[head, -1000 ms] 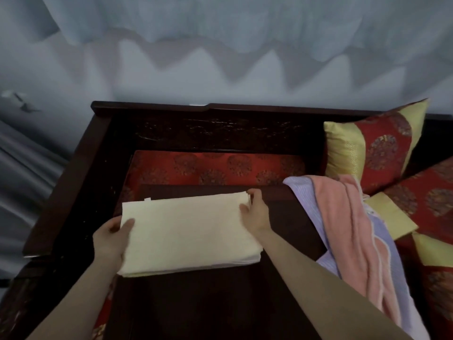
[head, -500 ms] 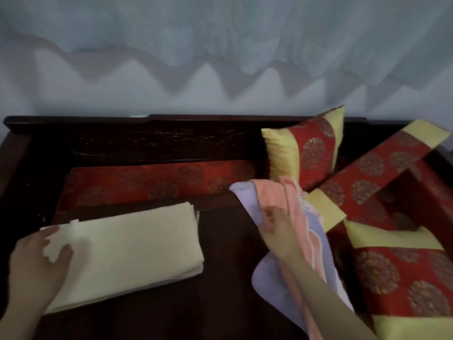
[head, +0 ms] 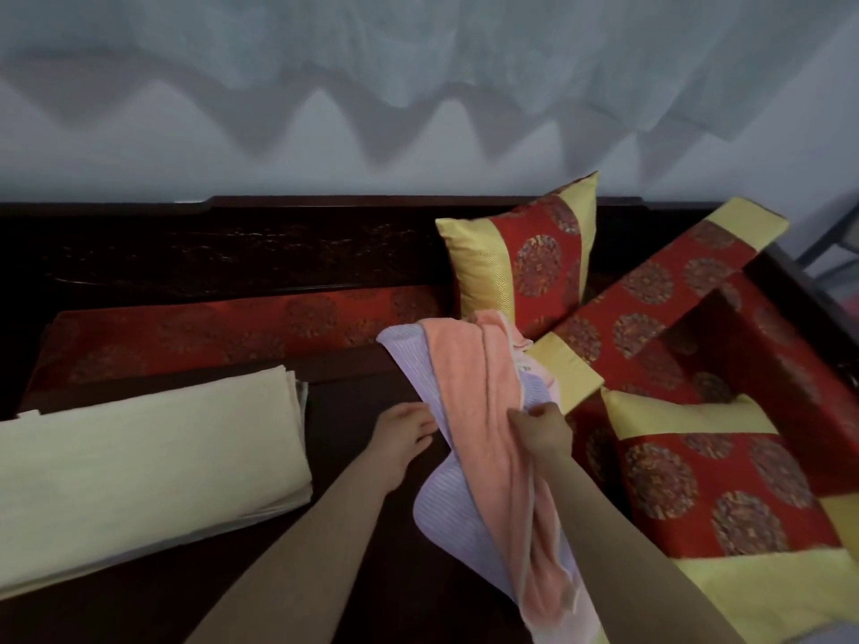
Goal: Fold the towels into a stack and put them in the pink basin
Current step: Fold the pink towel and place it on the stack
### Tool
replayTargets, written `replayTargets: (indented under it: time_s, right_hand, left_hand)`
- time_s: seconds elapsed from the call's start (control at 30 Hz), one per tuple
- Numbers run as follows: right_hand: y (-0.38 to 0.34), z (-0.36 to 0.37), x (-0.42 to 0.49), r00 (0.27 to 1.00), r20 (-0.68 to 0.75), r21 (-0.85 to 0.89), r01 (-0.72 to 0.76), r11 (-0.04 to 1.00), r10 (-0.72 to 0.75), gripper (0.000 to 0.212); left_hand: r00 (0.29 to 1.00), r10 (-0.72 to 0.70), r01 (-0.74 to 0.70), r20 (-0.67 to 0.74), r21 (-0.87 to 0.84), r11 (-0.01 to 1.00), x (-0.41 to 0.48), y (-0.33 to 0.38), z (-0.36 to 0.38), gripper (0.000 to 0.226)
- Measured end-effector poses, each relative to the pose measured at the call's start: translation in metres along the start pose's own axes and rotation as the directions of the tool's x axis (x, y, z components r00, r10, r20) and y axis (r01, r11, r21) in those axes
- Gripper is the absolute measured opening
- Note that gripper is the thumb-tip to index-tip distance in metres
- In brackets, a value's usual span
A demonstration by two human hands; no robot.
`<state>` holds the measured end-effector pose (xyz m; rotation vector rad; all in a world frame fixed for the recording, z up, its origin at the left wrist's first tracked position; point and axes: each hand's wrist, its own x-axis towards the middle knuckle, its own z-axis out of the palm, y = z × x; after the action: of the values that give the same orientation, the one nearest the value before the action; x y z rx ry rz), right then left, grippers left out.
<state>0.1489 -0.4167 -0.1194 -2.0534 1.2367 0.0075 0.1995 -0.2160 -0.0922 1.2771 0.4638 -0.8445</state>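
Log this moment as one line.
left hand touches lavender towel | right hand pinches pink towel | cream towel folded, untouched

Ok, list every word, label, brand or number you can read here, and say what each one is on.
None can be read in this view.
Pale tag-like patch between the pink towel and the lilac towel: dark marks, too small to read.
Round medallions on the red and yellow cushions: blurred ornament; cannot tell whether any holds characters.
Folded cream towel: plain, no print showing.
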Motion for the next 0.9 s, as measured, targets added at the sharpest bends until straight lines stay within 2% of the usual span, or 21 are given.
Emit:
replayTargets:
  time_s: [0.13, 0.27, 0.43, 0.53, 0.63, 0.7, 0.8, 0.87, 0.9]
  right_hand:
    - [0.008, -0.002, 0.005, 0.999, 0.020, 0.015, 0.034, 0.999, -0.035, 0.035]
    - [0.013, -0.001, 0.007, 0.998, 0.037, 0.038, 0.058, 0.998, -0.059, 0.026]
    - [0.013, 0.001, 0.008, 0.999, 0.046, 0.090, 0.025, 0.996, -0.029, 0.029]
    - [0.009, -0.004, 0.013, 0.989, 0.144, 0.181, -0.062, 0.982, 0.035, 0.026]
    - [-0.008, -0.028, 0.006, 0.955, 0.296, 0.378, -0.140, 0.915, 0.024, 0.015]
    - [-0.033, -0.056, -0.009, 0.914, 0.396, 0.526, -0.147, 0.838, -0.088, 0.013]
    - [-0.082, -0.101, -0.040, 0.808, 0.487, 0.675, -0.108, 0.730, -0.331, 0.014]
    - [-0.116, -0.127, -0.062, 0.752, 0.494, 0.716, -0.066, 0.695, -0.437, 0.016]
    - [-0.134, -0.138, -0.075, 0.719, 0.495, 0.742, -0.057, 0.668, -0.488, 0.015]
  left_hand:
    - [0.999, -0.022, 0.024, -0.031, 0.069, 0.997, 0.028, -0.009, 0.026, 0.007]
    - [0.997, -0.052, 0.055, -0.053, 0.061, 0.997, 0.039, -0.015, 0.038, 0.004]
    - [0.998, -0.044, 0.049, -0.051, 0.106, 0.993, 0.046, -0.017, 0.047, 0.014]
    - [0.998, -0.041, 0.042, -0.052, 0.029, 0.999, 0.043, -0.015, 0.051, 0.036]
    - [0.995, -0.080, 0.088, 0.066, -0.124, 0.988, 0.024, -0.006, 0.046, 0.037]
    - [0.983, -0.084, 0.117, 0.161, -0.205, 0.972, 0.002, 0.004, 0.035, 0.027]
    - [0.970, -0.035, 0.139, 0.241, -0.429, 0.893, -0.029, 0.020, 0.008, 0.008]
    - [0.937, -0.032, 0.240, 0.349, -0.572, 0.785, -0.040, 0.025, -0.002, 0.031]
    - [0.926, -0.039, 0.260, 0.375, -0.561, 0.786, -0.047, 0.031, -0.003, 0.038]
